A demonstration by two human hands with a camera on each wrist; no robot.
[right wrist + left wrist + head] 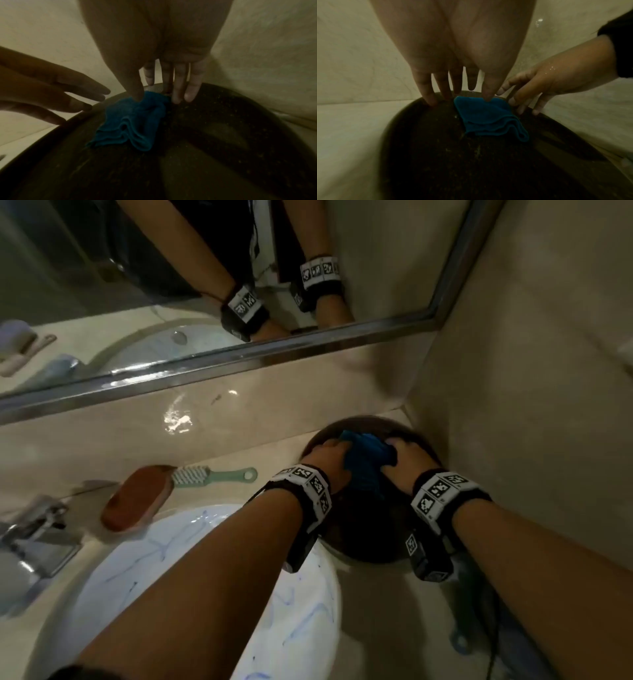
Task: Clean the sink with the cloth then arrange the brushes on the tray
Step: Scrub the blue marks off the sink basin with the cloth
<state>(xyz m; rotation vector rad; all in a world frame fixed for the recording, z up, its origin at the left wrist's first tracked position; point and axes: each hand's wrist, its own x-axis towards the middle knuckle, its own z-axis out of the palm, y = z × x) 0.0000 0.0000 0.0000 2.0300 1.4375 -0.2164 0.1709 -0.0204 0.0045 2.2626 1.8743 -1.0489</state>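
Observation:
A folded blue cloth (368,457) (488,117) (132,121) lies at the far side of a dark round tray (370,546) (453,162) (223,135) in the counter's corner. My left hand (325,455) (460,97) sits left of the cloth, fingers straight on the tray, thumb tip touching the cloth's far edge. My right hand (407,460) (163,94) sits on the other side, thumb pressing the cloth, fingers straight on the tray. A brown brush (137,498) and a green-handled brush (212,474) lie on the counter behind the white sink (205,559).
Blue streaks mark the sink bowl. A chrome faucet (30,535) stands at the left. A framed mirror (171,302) runs along the back wall, and a tiled side wall (531,371) closes in right beside the tray.

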